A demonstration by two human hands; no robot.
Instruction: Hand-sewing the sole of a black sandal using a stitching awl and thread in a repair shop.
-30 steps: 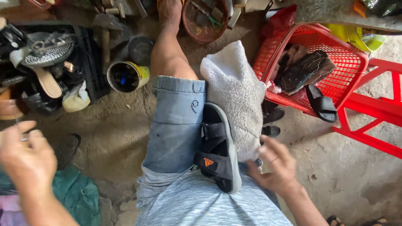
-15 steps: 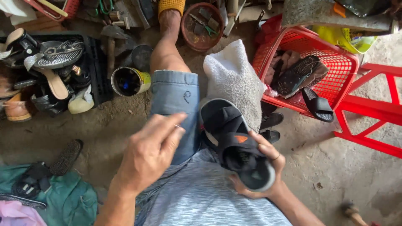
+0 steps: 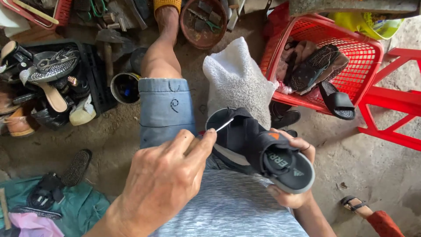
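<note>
- One black sandal (image 3: 258, 151) lay over the lap, gripped from beneath by the right hand (image 3: 293, 175), fingers curled around its heel end.
- The left hand (image 3: 164, 182) pinched one thin needle (image 3: 222, 126) narrowly, tip touching the sandal's strap.
- One red basket (image 3: 364, 57) stood beside one white sack (image 3: 239, 79).
</note>
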